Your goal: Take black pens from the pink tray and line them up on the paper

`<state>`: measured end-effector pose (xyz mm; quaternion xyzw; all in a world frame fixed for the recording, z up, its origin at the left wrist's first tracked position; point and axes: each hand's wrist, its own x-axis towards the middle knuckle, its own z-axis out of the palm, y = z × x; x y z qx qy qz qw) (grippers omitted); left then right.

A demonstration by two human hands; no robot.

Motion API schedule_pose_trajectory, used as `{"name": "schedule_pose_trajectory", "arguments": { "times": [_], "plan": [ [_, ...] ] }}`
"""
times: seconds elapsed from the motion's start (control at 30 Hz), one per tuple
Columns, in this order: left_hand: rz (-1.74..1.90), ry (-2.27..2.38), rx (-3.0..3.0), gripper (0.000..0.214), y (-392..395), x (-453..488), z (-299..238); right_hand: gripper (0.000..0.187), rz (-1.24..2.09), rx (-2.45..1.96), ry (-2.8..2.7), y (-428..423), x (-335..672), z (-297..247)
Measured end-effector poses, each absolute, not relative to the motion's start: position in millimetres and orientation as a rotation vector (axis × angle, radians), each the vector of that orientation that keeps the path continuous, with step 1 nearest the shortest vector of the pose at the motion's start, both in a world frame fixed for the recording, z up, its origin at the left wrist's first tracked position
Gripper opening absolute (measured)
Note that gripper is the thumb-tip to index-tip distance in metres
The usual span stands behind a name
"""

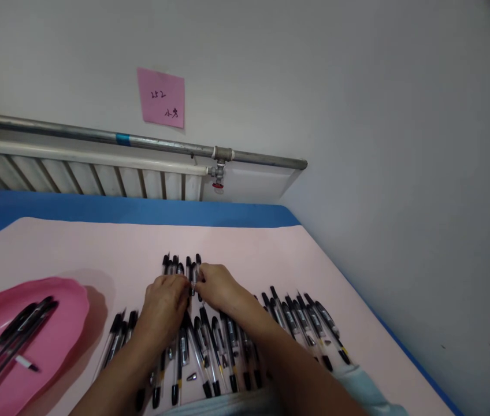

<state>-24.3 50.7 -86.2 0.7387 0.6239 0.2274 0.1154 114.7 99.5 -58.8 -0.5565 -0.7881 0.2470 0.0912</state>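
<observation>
My left hand (164, 296) and my right hand (215, 284) meet over a small row of pens (170, 264) at the far middle of the pink sheet. The right thumb and fingers pinch a black-capped pen (198, 260). My left fingers are bent together beside it, and whatever lies between them is hidden. Nearer to me spreads a wide group of clear pens with black ends (210, 346), partly covered by my forearms. A small metal pen tip (192, 377) lies loose among them.
A pink dish (69, 335) on the left holds several pens (15, 335). More pens (303, 318) lie at the right. Behind the table's blue edge (149, 212) are a radiator (84, 176), a pipe (162, 144) and a valve (218, 173). A wall rises along the right side.
</observation>
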Motion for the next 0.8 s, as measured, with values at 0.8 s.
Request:
{"name": "schedule_pose_trajectory", "arguments": {
  "times": [0.8],
  "plan": [
    [0.872, 1.87, 2.06, 0.026, 43.1, -40.7, -74.5, 0.007, 1.156, -1.759, -2.022, 113.6, 141.9, -48.4]
  ]
}}
